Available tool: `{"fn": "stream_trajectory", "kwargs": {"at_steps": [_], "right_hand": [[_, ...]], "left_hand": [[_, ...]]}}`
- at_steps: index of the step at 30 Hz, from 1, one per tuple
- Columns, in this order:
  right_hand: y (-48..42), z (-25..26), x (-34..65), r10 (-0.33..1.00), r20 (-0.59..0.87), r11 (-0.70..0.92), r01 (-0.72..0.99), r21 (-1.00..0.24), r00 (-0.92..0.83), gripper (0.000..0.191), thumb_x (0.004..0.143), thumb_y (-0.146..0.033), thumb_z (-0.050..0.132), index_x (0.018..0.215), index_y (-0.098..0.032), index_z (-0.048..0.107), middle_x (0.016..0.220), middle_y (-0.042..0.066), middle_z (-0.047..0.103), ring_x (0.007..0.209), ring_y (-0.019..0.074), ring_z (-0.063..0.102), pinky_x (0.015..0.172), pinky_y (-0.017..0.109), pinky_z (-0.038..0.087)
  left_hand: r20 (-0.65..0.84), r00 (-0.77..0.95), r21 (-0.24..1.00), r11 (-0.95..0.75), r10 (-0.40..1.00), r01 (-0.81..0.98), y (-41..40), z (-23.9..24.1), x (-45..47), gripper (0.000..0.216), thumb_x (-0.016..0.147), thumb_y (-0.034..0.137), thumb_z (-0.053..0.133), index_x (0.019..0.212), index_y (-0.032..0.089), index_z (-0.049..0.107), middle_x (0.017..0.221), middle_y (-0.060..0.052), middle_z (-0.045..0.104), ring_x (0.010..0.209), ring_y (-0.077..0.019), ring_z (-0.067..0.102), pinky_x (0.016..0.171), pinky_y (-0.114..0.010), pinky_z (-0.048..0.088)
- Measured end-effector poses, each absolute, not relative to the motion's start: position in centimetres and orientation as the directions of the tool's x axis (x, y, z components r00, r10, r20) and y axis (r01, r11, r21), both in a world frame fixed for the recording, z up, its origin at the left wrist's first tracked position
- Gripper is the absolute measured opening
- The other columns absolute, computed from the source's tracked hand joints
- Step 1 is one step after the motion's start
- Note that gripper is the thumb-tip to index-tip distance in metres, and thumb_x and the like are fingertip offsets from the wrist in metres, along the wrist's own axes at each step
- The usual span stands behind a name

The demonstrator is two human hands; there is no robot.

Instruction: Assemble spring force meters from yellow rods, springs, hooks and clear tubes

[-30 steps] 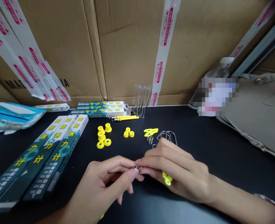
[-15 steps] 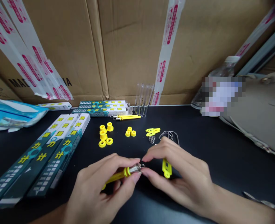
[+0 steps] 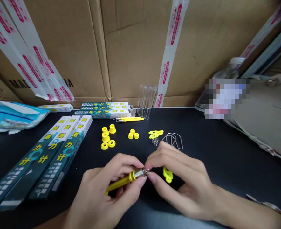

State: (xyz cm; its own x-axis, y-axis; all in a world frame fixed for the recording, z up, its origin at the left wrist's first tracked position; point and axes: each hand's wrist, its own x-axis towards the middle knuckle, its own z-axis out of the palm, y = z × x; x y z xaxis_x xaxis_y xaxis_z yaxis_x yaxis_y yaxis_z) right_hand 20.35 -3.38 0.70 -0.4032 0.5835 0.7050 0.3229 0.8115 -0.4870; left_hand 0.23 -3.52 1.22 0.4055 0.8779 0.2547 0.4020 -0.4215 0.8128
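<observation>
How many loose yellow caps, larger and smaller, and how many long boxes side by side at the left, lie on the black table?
Larger yellow caps: 5
Smaller yellow caps: 3
Long boxes: 3
Total: 11

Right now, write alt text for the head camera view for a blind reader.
Over a black table, the left hand holds a yellow rod with a metal tip while the right hand pinches that tip and holds a yellow tab. Yellow rings and boxes lie behind.
</observation>
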Motion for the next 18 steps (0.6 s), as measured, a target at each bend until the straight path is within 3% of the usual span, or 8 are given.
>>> {"fn": "stream_trajectory", "kwargs": {"at_steps": [6,9,13,18], "right_hand": [[-3.14,0.55,20.19,0.589,0.692,0.807,0.344,-0.480,-0.417,0.009,0.088,0.001,0.061,0.089,-0.005,0.068,0.076,0.011,0.070,0.066,0.0155,0.054,0.061,0.032,0.047],[-3.15,0.52,20.18,0.577,0.698,0.815,0.365,-0.451,-0.424,0.009,0.088,0.001,0.061,0.090,-0.005,0.068,0.077,0.012,0.070,0.067,0.0160,0.054,0.062,0.032,0.047],[-3.22,0.45,20.29,0.572,0.692,0.816,0.392,-0.425,-0.440,0.009,0.089,-0.001,0.060,0.089,-0.005,0.067,0.075,0.012,0.068,0.067,0.0164,0.053,0.062,0.033,0.047],[-3.31,0.11,20.19,0.602,0.647,0.798,0.386,-0.463,-0.467,0.010,0.092,-0.003,0.056,0.092,-0.006,0.065,0.079,0.011,0.066,0.069,0.0165,0.051,0.064,0.033,0.047]], "left_hand": [[0.306,0.430,0.782,-0.482,0.849,0.395,-3.24,0.79,0.04,0.013,0.091,0.022,0.064,0.099,0.032,0.060,0.064,0.016,0.070,0.044,-0.0036,0.063,0.051,-0.006,0.050],[0.298,0.463,0.760,-0.501,0.835,0.414,-3.13,0.84,-0.01,0.017,0.094,0.022,0.061,0.106,0.034,0.058,0.072,0.016,0.073,0.053,-0.0035,0.067,0.056,-0.006,0.051],[0.270,0.527,0.711,-0.536,0.806,0.455,-3.24,1.40,0.04,0.019,0.099,0.021,0.050,0.113,0.032,0.055,0.093,0.010,0.075,0.079,-0.0062,0.073,0.071,-0.008,0.053],[0.339,0.582,0.513,-0.664,0.739,0.545,-2.99,1.56,0.34,0.026,0.098,0.017,0.034,0.095,0.025,0.058,0.085,0.000,0.071,0.076,-0.0163,0.070,0.071,-0.021,0.055]]}}
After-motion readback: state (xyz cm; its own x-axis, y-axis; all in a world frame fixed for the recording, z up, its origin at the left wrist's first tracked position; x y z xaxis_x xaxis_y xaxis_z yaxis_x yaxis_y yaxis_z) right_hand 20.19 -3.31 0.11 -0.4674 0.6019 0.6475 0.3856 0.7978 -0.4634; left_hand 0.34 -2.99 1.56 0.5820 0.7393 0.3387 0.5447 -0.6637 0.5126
